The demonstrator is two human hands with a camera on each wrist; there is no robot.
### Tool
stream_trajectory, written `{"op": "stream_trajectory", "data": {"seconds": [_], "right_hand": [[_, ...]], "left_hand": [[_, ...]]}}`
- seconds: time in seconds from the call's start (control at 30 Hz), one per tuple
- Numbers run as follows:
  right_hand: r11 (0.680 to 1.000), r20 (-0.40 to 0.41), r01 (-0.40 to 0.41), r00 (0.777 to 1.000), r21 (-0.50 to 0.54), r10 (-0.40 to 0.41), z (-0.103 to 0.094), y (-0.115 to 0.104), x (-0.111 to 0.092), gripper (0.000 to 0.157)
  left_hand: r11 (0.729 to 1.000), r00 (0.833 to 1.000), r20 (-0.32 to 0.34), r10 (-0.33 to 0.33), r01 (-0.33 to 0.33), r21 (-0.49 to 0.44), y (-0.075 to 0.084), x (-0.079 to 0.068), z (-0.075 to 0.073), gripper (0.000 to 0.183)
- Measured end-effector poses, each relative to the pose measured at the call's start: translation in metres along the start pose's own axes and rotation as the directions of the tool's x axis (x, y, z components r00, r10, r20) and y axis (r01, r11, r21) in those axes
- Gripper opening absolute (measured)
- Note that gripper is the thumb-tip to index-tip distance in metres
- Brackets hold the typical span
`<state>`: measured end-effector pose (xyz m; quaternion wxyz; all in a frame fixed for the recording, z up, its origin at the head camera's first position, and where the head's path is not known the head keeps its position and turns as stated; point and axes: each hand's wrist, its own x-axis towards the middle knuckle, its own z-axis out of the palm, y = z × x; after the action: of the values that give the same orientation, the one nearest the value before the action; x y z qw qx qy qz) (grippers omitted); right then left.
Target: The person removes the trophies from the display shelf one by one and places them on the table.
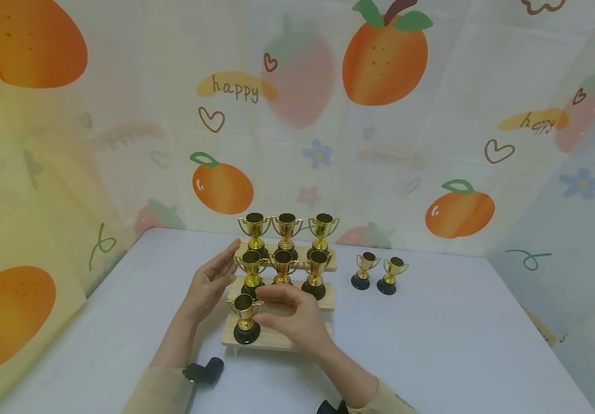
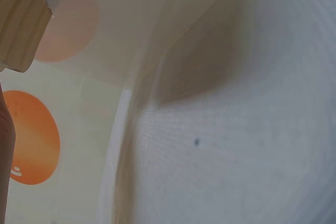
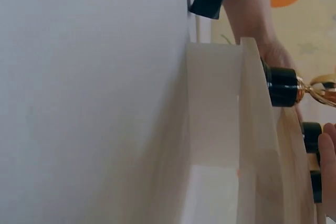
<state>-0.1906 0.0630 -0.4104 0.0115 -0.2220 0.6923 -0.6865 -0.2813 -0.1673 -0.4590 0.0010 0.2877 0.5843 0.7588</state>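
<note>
A three-step wooden stand (image 1: 276,343) holds small gold trophy cups with black bases. One trophy cup (image 1: 246,319) stands upright at the left end of the lowest step. Just right of it is my right hand (image 1: 297,319), thumb and fingers spread apart with the tips close to the cup's handle. In the right wrist view the same trophy cup (image 3: 283,86) sits on the step, with the fingers (image 3: 328,169) beside it. My left hand (image 1: 209,287) lies along the stand's left side, fingers extended, fingertips at the end of the top step.
Three trophy cups (image 1: 287,230) line the top step and three more (image 1: 315,273) the middle one. On the white table (image 1: 432,345), two trophy cups (image 1: 365,270) stand right of the stand. A fruit-print cloth (image 1: 297,155) hangs behind.
</note>
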Motion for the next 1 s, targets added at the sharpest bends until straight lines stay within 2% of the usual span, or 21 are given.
{"op": "stream_trajectory", "data": {"seconds": [0.33,0.5,0.77,1.0], "right_hand": [[0.997,-0.021,-0.078,0.997,-0.001,0.078,0.013,0.005,0.002,0.042],[0.994,-0.017,-0.111,0.994,-0.024,0.111,0.017,0.008,0.004,0.042],[0.993,-0.028,-0.106,0.994,-0.048,0.104,0.021,0.011,0.006,0.043],[0.996,-0.036,-0.088,0.996,-0.03,0.087,0.023,0.014,0.006,0.041]], "left_hand": [[0.999,1.0,-0.011,-0.015,0.016,0.029,0.0,0.0,0.001,0.066],[1.0,1.0,0.0,0.006,-0.006,0.027,0.0,-0.001,0.0,0.065],[1.0,1.0,0.013,0.019,-0.019,0.022,-0.001,-0.001,0.0,0.065],[1.0,1.0,0.013,0.027,-0.027,0.015,-0.001,0.0,0.0,0.065]]}}
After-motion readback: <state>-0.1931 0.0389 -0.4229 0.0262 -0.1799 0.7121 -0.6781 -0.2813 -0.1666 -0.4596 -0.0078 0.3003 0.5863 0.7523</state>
